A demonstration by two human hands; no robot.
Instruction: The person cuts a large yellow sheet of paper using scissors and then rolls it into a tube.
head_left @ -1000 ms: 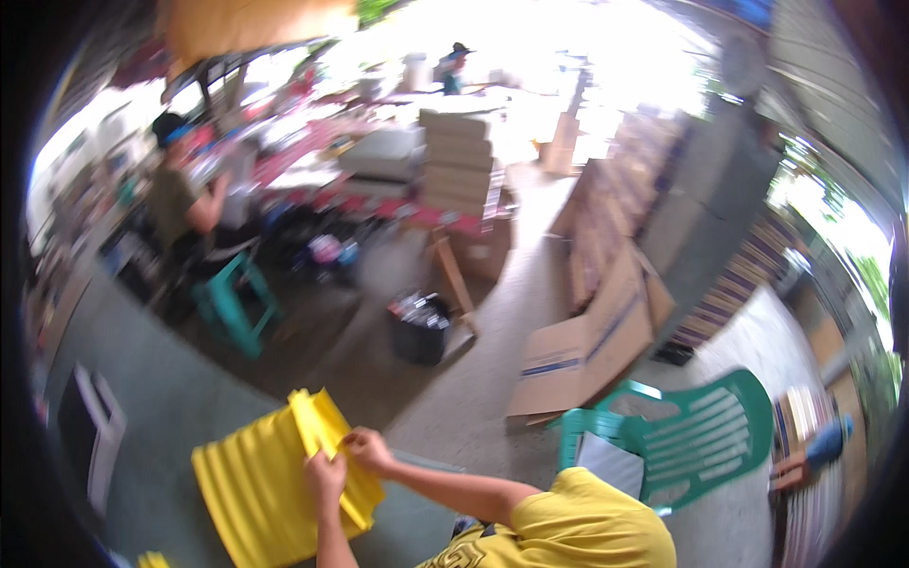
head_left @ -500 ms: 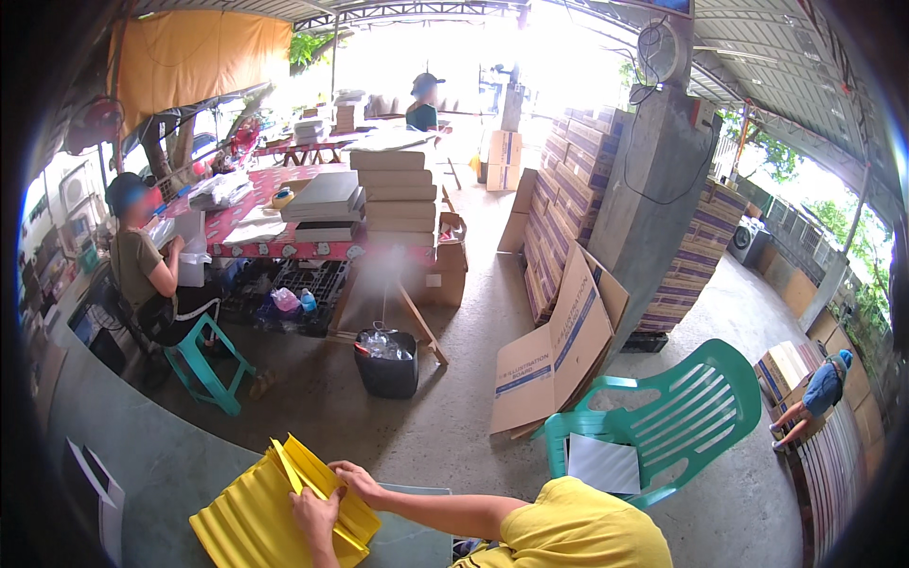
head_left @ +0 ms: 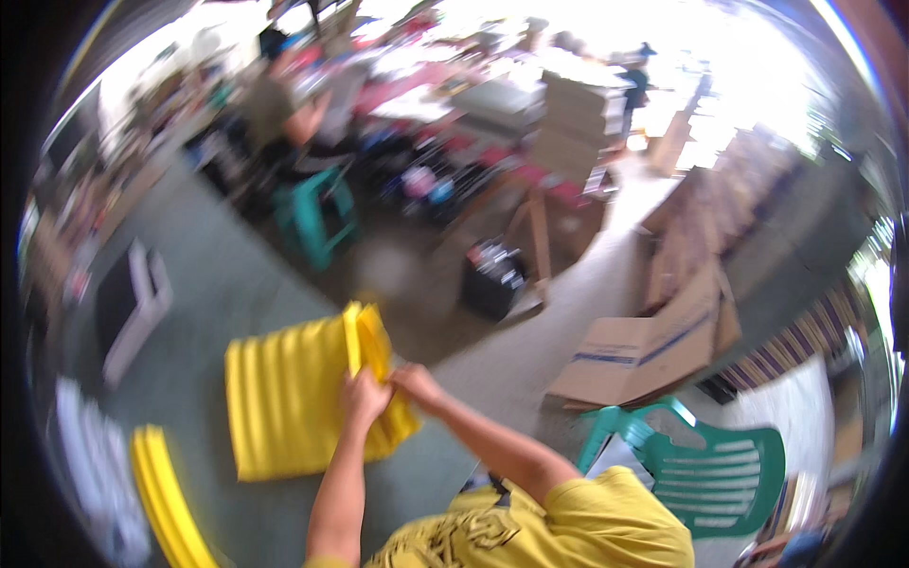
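On the grey-green table lies a row of bright yellow folded pieces (head_left: 289, 393), ridged like pleats; I cannot tell whether they are card or plastic. At its right end, some pieces stand upright and fan apart. My left hand (head_left: 365, 396) is closed around the edge of these upright pieces. Close beside it, my right hand (head_left: 417, 386) pinches the same yellow pieces from the right. Motion blur hides the fingertips. A second yellow ridged strip (head_left: 166, 492) lies nearer to me on the left.
The table (head_left: 204, 256) also carries a dark-and-white flat object (head_left: 133, 303) and a pale bundle (head_left: 90, 473) at left. Beyond it are a seated person (head_left: 275, 104), a teal stool (head_left: 317, 218) and a black bin (head_left: 494, 279). Cardboard (head_left: 653, 350) and a green chair (head_left: 720, 473) stand right.
My view has swung left and downward, bringing more of the table and the second yellow strip into sight. Both hands stay at the right end of the yellow pieces.
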